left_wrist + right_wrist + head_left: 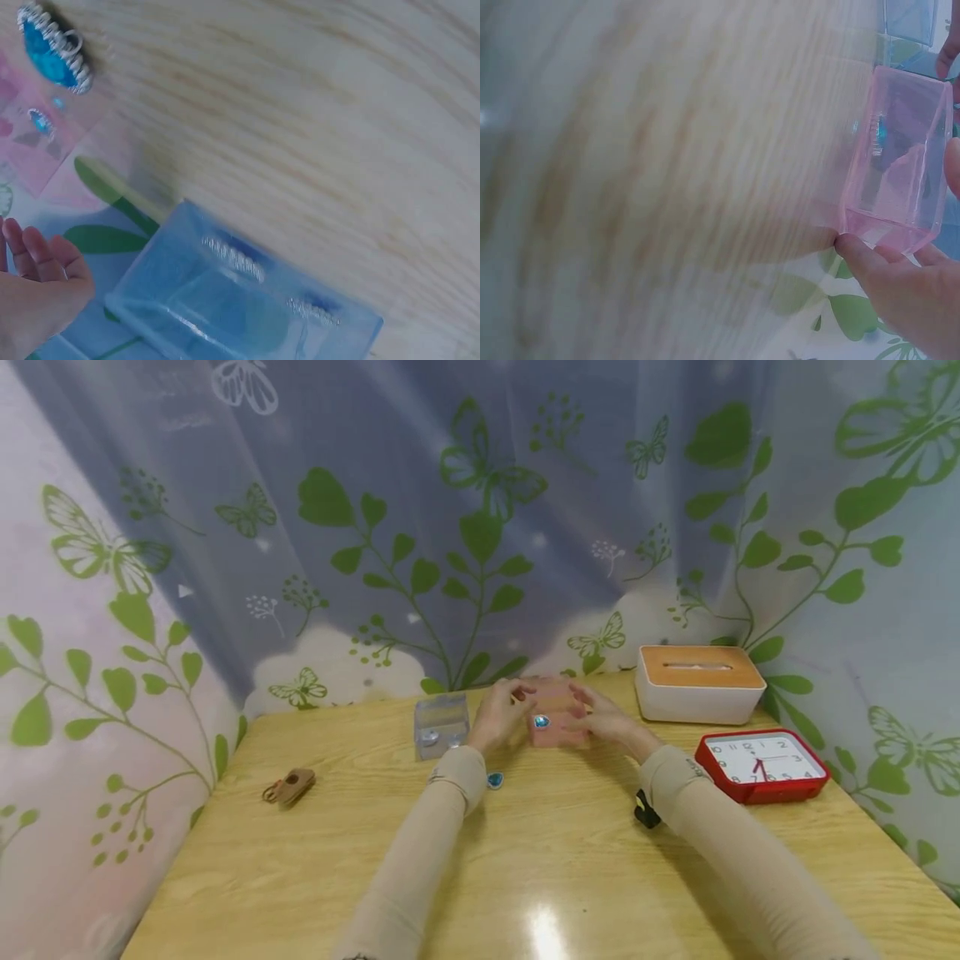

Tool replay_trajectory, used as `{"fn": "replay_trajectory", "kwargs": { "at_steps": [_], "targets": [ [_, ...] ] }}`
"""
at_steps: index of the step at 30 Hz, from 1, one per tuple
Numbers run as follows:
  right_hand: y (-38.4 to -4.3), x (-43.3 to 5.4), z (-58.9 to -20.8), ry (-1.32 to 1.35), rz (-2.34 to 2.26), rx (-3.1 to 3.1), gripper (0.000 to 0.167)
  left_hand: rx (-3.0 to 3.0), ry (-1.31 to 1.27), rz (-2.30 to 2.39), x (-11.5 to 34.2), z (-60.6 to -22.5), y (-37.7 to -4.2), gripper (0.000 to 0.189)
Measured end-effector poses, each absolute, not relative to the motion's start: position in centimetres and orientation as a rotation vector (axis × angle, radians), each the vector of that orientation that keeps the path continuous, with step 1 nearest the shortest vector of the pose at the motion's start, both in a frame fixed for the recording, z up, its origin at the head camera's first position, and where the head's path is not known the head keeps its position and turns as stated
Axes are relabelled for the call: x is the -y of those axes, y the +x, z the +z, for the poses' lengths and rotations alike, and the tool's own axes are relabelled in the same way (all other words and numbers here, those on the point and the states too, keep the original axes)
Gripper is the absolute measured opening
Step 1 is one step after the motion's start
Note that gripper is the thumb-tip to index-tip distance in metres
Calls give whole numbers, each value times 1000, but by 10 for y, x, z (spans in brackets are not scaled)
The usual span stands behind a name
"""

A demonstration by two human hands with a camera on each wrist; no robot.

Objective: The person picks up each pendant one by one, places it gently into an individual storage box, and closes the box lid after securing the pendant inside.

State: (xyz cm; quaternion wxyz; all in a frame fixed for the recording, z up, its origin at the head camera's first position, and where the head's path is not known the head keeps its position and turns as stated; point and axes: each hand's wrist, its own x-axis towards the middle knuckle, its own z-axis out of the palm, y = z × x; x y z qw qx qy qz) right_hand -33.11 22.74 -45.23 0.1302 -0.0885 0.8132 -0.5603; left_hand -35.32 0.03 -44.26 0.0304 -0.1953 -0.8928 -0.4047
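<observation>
A translucent pink box (557, 737) stands at the back middle of the table. Inside it shows a blue, silver-edged gem (878, 135). My right hand (611, 724) holds the box's right end, thumb at the front corner and fingers spread along the end (900, 289). At the box's back left corner is my left hand (498, 717), its fingers bent loosely with nothing between them (41, 300). Left of this hand stands a clear box (441, 727) with two silver-beaded pieces (234, 259) inside. A teardrop blue gem (495, 781) lies on the table in front.
A white tissue box with a wooden lid (701, 689) stands at the back right, behind a red-framed clock (763, 766). Near my right sleeve is a small black item (646, 811). A small brown object with a cord (294, 787) lies at the left. A patterned curtain (420, 527) hangs behind the table.
</observation>
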Motion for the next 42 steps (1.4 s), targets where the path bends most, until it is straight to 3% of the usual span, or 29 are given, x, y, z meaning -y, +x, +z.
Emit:
{"fn": "replay_trajectory", "kwargs": {
  "at_steps": [15, 27, 37, 42],
  "targets": [
    [-327, -228, -449, -302, -1656, -2310, 85, 2857, -774, -1425, 57, -437, -318, 37],
    [-329, -225, -449, -295, -1668, -2300, 91, 3041, -923, -1216, 77, -442, -290, 39],
    [-329, -227, -450, -277, -1639, -2306, 91, 3133, -933, -972, 86, -457, -287, 46],
    [-329, -226, -449, -293, -1648, -2299, 91, 3150, -992, -742, 84, -457, -285, 40]
  ]
}}
